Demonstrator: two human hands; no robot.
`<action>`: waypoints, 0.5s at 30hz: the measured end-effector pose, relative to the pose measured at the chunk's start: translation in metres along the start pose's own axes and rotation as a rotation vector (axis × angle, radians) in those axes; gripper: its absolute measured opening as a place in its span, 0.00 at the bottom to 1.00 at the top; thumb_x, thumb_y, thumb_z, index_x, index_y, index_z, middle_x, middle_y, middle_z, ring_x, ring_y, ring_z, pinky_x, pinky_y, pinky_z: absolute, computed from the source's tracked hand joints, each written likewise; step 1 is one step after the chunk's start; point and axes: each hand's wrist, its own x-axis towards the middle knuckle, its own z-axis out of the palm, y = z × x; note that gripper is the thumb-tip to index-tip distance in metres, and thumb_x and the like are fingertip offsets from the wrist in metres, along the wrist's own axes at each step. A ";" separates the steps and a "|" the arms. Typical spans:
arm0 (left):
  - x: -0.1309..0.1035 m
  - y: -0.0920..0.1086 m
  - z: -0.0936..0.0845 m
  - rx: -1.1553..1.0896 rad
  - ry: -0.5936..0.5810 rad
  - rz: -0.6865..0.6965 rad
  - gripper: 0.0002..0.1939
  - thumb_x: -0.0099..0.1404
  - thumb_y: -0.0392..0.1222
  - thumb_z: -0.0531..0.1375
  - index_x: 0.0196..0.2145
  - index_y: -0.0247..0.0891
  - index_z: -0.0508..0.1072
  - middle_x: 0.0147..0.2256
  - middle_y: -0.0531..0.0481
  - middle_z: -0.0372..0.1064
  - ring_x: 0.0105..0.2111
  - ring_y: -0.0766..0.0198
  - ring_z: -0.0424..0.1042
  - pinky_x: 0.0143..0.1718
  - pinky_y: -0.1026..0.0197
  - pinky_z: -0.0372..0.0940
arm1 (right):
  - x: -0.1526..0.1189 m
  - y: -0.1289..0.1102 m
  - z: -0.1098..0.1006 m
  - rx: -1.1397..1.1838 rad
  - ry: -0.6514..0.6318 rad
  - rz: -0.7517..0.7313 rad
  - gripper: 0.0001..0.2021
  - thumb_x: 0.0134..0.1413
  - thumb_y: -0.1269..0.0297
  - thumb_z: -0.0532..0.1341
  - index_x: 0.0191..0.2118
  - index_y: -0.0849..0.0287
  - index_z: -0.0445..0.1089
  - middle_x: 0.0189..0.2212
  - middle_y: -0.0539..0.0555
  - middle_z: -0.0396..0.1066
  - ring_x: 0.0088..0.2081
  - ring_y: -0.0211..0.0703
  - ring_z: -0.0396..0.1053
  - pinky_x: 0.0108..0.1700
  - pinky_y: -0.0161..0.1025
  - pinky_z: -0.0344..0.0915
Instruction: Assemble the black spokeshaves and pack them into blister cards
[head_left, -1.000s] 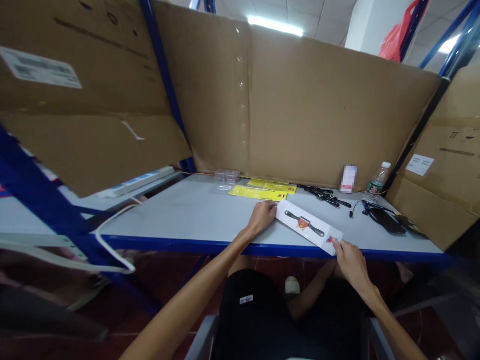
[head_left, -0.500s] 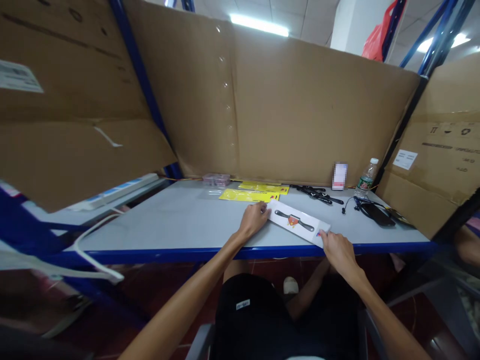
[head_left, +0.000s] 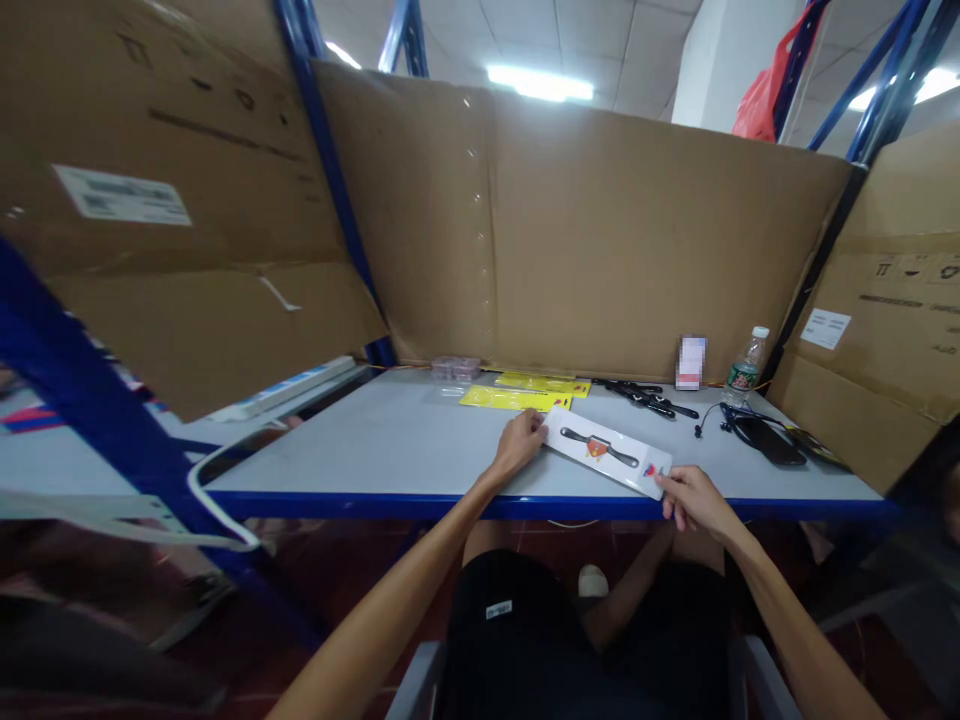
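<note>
1. The left hand [head_left: 523, 440] is mostly closed, its fingers bent in at the left end of a white pack [head_left: 600, 450] and gripping it there.
2. The right hand [head_left: 694, 497] has the pack's right end pinched between thumb and forefinger, near a small red and blue mark; its other fingers curl loosely below.
3. The pack is between the two hands, over the near edge of the desk [head_left: 360, 450]. It slants, with its left end farther away and its right end nearer. Whether its underside touches the desk cannot be told.
4. The pack's face shows a dark two-handled tool with a red and yellow patch at its middle; whether that is a print or a real tool under plastic is unclear.
5. Just beyond the left hand, two yellow cards [head_left: 514, 399] lie flat, one behind the other.
6. To the left of the cards, near the far edge, sits a clear plastic box [head_left: 456, 369] with pinkish contents.
7. To the right of the cards, several black tools [head_left: 645, 397] lie in a loose pile.
8. Farther right, a blurred-out screen [head_left: 691, 362] stands upright near the far edge, with a clear bottle [head_left: 745, 368] standing to its right.
9. Near the bottle, on the right side, lie black earphones [head_left: 712, 420] and a dark phone [head_left: 776, 443].
10. Brown cardboard [head_left: 660, 250] walls the desk at the far side, left and right.
</note>
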 end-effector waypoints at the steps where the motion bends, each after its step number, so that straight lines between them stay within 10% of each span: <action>1: 0.001 -0.001 0.001 -0.023 0.004 -0.002 0.06 0.59 0.35 0.60 0.36 0.37 0.73 0.32 0.49 0.76 0.34 0.59 0.74 0.34 0.62 0.64 | 0.001 0.000 0.000 0.000 0.010 0.006 0.18 0.54 0.47 0.60 0.27 0.58 0.64 0.17 0.51 0.72 0.12 0.34 0.63 0.12 0.29 0.51; 8: 0.005 -0.006 0.003 -0.171 0.008 -0.017 0.05 0.54 0.36 0.62 0.31 0.38 0.72 0.26 0.52 0.72 0.29 0.61 0.72 0.30 0.63 0.63 | -0.001 -0.015 -0.004 -0.117 0.208 0.023 0.10 0.62 0.59 0.57 0.38 0.60 0.69 0.23 0.53 0.75 0.18 0.40 0.70 0.16 0.32 0.60; 12: 0.009 -0.006 0.003 -0.250 0.005 -0.048 0.05 0.53 0.36 0.63 0.29 0.37 0.71 0.24 0.53 0.70 0.28 0.61 0.72 0.30 0.64 0.63 | -0.056 -0.068 -0.005 -0.749 0.513 -0.071 0.09 0.66 0.63 0.57 0.44 0.59 0.73 0.30 0.62 0.78 0.31 0.52 0.79 0.30 0.39 0.68; 15: 0.008 -0.004 0.003 -0.290 -0.013 -0.090 0.06 0.55 0.37 0.65 0.31 0.36 0.72 0.25 0.53 0.70 0.27 0.63 0.72 0.28 0.64 0.64 | -0.133 -0.099 0.013 -0.962 0.216 -0.436 0.15 0.68 0.58 0.52 0.40 0.50 0.77 0.33 0.58 0.80 0.36 0.53 0.79 0.35 0.43 0.70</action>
